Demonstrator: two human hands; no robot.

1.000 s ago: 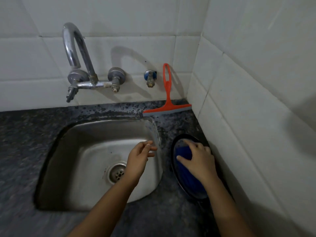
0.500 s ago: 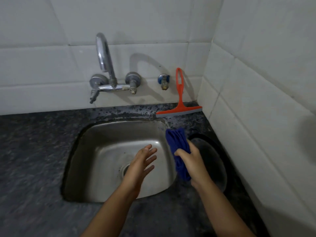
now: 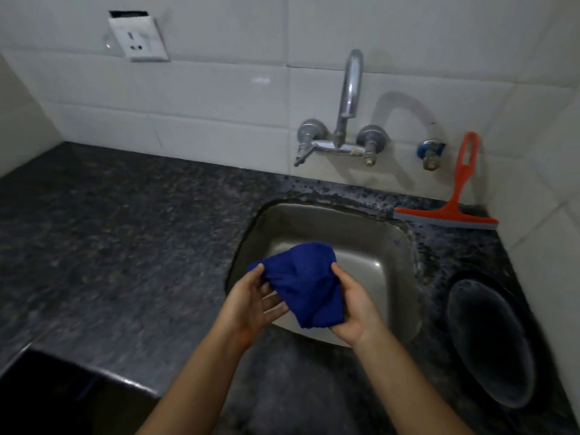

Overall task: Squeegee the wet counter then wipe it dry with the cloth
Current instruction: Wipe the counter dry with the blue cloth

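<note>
A blue cloth (image 3: 303, 282) is bunched up in the air over the front left part of the steel sink (image 3: 370, 246). My left hand (image 3: 251, 306) holds its left side, thumb on top and fingers beneath. My right hand (image 3: 353, 309) grips its right side. The orange squeegee (image 3: 452, 208) leans against the tiled wall at the back right corner, blade down on the dark speckled counter (image 3: 110, 246). Neither hand touches the squeegee or the counter.
A chrome tap (image 3: 345, 120) and a small blue valve (image 3: 430, 152) stick out of the wall above the sink. A dark oval plate (image 3: 489, 343) lies on the counter right of the sink. A wall socket (image 3: 138, 39) sits upper left. The counter's front edge drops off lower left.
My right hand lifted the blue cloth off the dark plate and carried it left over the sink. My left hand came up and took hold of it too. The view swung left.
</note>
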